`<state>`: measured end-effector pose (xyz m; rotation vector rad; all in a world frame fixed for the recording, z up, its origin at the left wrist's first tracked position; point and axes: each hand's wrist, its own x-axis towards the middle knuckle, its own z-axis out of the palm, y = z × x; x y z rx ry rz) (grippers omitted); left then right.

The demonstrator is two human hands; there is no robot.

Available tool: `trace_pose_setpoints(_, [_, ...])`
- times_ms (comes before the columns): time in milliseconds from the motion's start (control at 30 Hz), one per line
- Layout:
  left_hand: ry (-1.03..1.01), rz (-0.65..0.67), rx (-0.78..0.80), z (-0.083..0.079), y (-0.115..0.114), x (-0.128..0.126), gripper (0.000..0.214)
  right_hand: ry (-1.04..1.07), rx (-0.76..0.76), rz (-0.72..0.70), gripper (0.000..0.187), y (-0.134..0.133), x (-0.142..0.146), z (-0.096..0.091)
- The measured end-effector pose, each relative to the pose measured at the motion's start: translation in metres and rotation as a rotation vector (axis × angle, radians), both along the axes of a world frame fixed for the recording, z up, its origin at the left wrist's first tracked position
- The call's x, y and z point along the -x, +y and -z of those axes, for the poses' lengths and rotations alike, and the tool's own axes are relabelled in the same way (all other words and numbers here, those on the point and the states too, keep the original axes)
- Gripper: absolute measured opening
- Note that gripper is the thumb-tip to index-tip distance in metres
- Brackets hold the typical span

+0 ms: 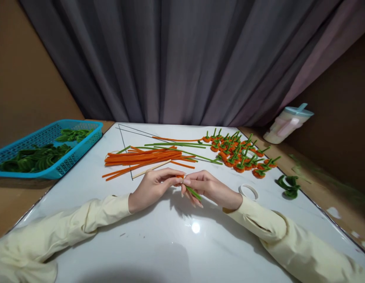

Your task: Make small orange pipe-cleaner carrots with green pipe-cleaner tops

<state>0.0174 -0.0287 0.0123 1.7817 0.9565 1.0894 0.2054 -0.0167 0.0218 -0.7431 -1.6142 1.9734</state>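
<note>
My left hand [154, 186] and my right hand [210, 188] meet over the middle of the white table. Between the left thumb and fingers is a small orange pipe-cleaner piece [179, 177], mostly covered by the fingertips. The right hand pinches beside it, and a green pipe cleaner [194, 192] sticks out below the right fingers toward me. Just beyond the hands lies a pile of orange pipe cleaners [144, 158] with a pale wooden stick [153, 168] along its near side. Small orange pumpkins with green stems [240, 167] stand grouped at the right.
A blue basket [60, 171] at the left holds green coiled pieces. By my right wrist lies a white tape roll [249, 192]; green curled pieces [289, 186] rest farther right. A lidded cup [288, 124] stands at the back right. A grey curtain [182, 63] hangs behind the table.
</note>
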Motion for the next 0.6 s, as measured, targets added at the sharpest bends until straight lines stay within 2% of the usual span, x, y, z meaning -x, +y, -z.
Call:
trace_pose_setpoints(300, [-0.069, -0.056, -0.017, 0.0008, -0.0028, -0.0019, 0.016, 0.127, 0.191, -0.08, 0.027, 0.0011, 0.0036, 0.0015])
trace_pose_setpoints(600, [-0.004, -0.075, -0.2, 0.0063, -0.0049, 0.0006, 0.013, 0.006, 0.116, -0.011, 0.031, -0.0043, 0.0068, 0.0046])
